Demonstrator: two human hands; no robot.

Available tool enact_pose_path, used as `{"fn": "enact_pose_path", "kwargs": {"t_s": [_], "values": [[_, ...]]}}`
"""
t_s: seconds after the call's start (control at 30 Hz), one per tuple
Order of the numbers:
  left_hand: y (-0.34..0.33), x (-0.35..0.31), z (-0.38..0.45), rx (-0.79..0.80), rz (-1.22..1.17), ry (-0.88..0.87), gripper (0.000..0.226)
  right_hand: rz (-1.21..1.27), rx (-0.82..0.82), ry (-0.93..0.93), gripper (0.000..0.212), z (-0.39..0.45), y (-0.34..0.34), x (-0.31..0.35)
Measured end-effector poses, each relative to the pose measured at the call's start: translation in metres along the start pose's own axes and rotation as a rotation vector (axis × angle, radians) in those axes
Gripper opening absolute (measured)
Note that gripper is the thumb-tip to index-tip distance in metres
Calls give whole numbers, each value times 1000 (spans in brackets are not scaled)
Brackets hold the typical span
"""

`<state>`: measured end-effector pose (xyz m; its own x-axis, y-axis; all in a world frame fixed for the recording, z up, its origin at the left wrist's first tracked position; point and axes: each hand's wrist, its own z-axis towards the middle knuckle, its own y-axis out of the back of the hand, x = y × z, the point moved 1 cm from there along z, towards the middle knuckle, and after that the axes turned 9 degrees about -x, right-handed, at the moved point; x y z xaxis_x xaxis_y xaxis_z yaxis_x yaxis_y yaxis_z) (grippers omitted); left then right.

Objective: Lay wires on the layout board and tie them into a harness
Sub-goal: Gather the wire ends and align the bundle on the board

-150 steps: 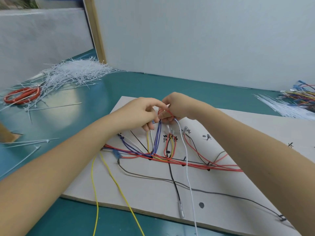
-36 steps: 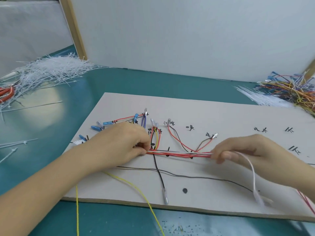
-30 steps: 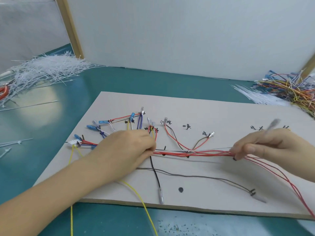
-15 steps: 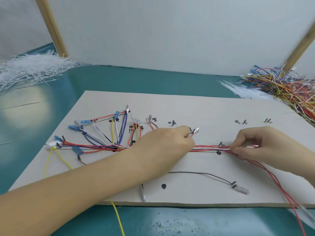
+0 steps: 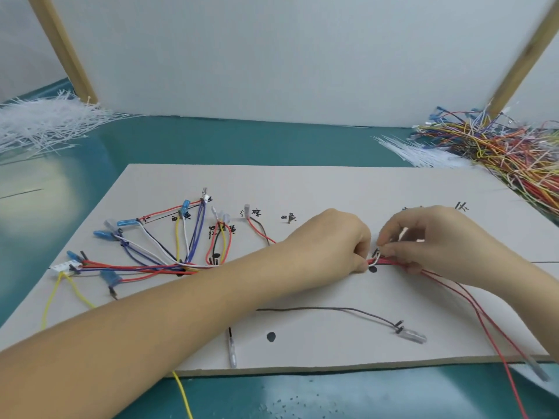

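Note:
A pale layout board [image 5: 332, 189] with handwritten marks lies on the teal table. Coloured wires fan out over its left part and merge into a red-dominated wire bundle [image 5: 145, 267] running right. My left hand [image 5: 329, 240] grips that bundle near the board's middle, fingers curled round it. Right beside it, my right hand [image 5: 432, 237] pinches the same bundle together with a white wire [image 5: 374, 261] that bends up at a black peg. Red wires trail from my right hand off the board's front right edge.
A heap of white cable ties [image 5: 42, 122] lies at the back left. Loose coloured wires [image 5: 508, 146] and more white ties [image 5: 420, 152] are piled at the back right. A grey wire with a clear terminal [image 5: 411, 337] lies near the front edge. White panels close the back.
Both hands left the wire ends at the board's upper left and slid right along the bundle. In the last half second my left hand closed up next to my right.

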<state>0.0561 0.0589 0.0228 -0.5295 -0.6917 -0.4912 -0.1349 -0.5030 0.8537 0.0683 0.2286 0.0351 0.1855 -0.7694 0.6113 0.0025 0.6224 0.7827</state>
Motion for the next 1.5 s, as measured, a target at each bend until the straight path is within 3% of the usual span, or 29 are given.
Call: {"fn": "enact_pose_path", "kwargs": {"t_s": [0.17, 0.47, 0.67, 0.87, 1.07, 1.27, 1.37, 1.5], "values": [[-2, -2, 3, 5, -12, 12, 4, -57, -8, 157, 27, 5, -2, 13], [-6, -2, 0, -47, -34, 3, 6, 16, 257, 117, 16, 29, 2, -5], [-8, -1, -1, -72, -27, -9, 8, -23, 158, 227, 34, 24, -4, -6], [-10, -1, -4, -97, -37, 3, 7, -167, -2, 329, 17, 1, -9, -14], [-12, 0, -4, -131, -30, 7, 7, -291, 12, 406, 18, -11, -6, -15], [-11, 0, -6, -117, -57, 12, 9, -321, -10, 385, 13, -19, -7, -7], [8, 3, -11, -69, -229, 43, 9, -224, 11, 245, 14, -13, -3, -2], [59, 31, -29, -182, -389, 122, 14, -235, -21, 179, 16, -5, 0, 11]]}}
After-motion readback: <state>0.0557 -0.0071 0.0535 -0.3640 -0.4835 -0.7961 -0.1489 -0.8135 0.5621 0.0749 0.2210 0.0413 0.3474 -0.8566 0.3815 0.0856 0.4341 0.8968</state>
